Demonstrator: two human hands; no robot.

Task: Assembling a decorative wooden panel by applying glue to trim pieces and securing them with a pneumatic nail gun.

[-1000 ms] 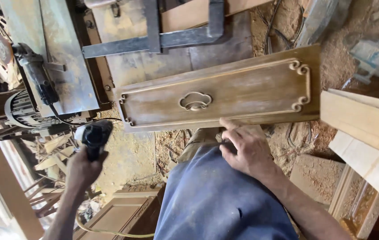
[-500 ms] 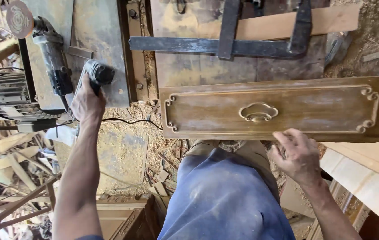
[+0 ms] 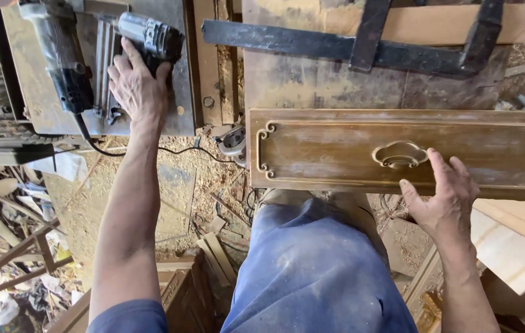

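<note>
Trousers (image 3: 318, 271), blue and dusty, fill the bottom centre, nearest the camera.

Right hand (image 3: 444, 200): fingers spread and relaxed, not clenched, fingertips (image 3: 435, 161) resting on the near edge of the carved wooden panel (image 3: 336, 148). Nothing is gripped; it is flat contact only. Just left of the fingertips is the panel's raised oval ornament (image 3: 400, 155). Scroll carving marks the panel's corners. The panel lies flat and long across the workbench (image 3: 312, 80), its near edge overhanging toward the trousers.

Below and right of that hand: pale planed boards (image 3: 515, 246), stacked, apart from the panel.

Left hand (image 3: 136, 83): arm stretched far out, fingers curled around the grey-and-black body of a power tool (image 3: 151, 37), grasping it from the near side. The tool rests on a grey metal table (image 3: 185, 105). Just left of the fingers is a second power tool (image 3: 59, 55), black and grey, lying on the same table, with a black cord (image 3: 151, 150) trailing from it toward the panel. A small round metal part (image 3: 235, 140) sits at the panel's left end, between the two hands.

Floor under the left arm: sawdust (image 3: 90, 197), offcuts and wood strips (image 3: 4, 253).

Beyond the panel, past the right fingertips: a dark metal clamp frame (image 3: 361, 46) lies across the bench, with a light timber board (image 3: 423, 21) behind it. No packages, labels or signs are visible.
</note>
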